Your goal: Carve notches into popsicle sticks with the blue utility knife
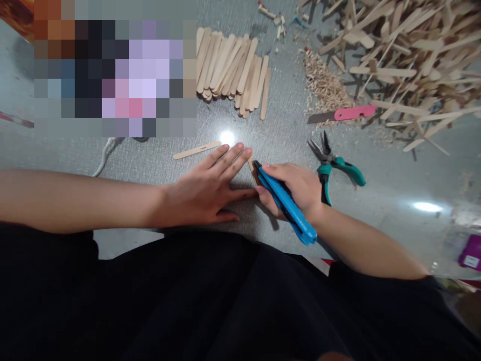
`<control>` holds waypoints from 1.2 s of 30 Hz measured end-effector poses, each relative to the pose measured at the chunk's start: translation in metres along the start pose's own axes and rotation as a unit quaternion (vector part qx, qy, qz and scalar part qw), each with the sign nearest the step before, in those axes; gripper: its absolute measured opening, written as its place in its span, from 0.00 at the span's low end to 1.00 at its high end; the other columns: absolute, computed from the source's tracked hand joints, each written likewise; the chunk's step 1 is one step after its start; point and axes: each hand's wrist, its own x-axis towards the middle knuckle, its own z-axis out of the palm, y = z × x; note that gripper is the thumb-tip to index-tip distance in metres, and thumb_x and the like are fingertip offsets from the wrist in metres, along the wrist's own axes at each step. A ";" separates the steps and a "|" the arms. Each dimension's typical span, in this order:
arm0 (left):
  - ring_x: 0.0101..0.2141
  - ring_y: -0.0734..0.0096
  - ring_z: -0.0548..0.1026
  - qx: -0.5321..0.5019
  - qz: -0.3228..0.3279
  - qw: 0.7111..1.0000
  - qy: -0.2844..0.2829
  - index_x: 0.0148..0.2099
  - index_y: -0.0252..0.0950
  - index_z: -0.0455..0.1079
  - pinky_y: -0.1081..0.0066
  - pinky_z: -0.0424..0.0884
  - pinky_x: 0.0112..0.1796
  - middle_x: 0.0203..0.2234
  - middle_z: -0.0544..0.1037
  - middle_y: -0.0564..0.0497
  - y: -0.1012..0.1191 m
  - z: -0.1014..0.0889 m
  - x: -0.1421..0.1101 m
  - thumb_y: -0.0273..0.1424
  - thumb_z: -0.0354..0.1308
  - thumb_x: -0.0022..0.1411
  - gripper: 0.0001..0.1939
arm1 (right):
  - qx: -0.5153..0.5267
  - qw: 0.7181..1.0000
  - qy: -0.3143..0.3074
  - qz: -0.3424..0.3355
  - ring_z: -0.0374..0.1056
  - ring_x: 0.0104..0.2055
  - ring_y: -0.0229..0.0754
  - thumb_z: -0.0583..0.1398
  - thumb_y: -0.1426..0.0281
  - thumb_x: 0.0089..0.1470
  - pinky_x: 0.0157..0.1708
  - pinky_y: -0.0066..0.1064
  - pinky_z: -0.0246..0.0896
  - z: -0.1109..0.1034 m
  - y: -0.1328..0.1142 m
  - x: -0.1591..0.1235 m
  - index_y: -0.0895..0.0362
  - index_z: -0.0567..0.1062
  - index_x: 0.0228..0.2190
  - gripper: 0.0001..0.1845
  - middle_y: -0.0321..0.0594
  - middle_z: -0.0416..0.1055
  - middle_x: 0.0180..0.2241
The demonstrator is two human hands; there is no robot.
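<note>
Right grip [300, 188] is wrapped around a blue stapler [287, 204] in the head view, with its dark nose right at the wooden stick [253, 170] that slants between the two hands. Left grip [205, 188] isn't closed on anything, just palm down with fingers spread, fingertips at that stick's top end and near the tip of another stick [195, 151] lying on the table [150, 165]. My worry is the left index fingertip: it's almost meeting the right thumb by the nose, so a squeeze with a finger drifting under there could pinch, I'd guess. Light fingertip pressure might also let the narrow stick twist. Can't tell if it's properly inside the jaws. Also, those green-handled pliers [326, 159] sit just beside the right wrist, easy to knock if the elbow swings out.
</note>
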 end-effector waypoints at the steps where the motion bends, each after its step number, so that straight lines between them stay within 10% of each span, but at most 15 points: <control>1: 0.88 0.22 0.50 0.000 -0.001 1.000 -0.002 0.85 0.44 0.71 0.31 0.49 0.87 0.92 0.47 0.35 0.000 -0.001 0.000 0.56 0.72 0.77 0.44 | 0.001 1.000 0.001 -0.003 0.92 0.45 0.56 0.70 0.67 0.72 0.44 0.47 0.91 0.000 0.000 0.000 0.47 0.78 0.66 0.24 0.46 0.92 0.49; 36: 0.88 0.15 0.49 0.023 -0.010 0.999 -0.019 0.92 0.48 0.54 0.29 0.52 0.85 0.92 0.39 0.32 0.002 -0.002 -0.003 0.60 0.71 0.76 0.55 | -0.009 0.999 0.008 -0.036 0.88 0.38 0.51 0.70 0.71 0.69 0.37 0.42 0.85 -0.002 -0.002 0.004 0.51 0.79 0.64 0.25 0.44 0.91 0.45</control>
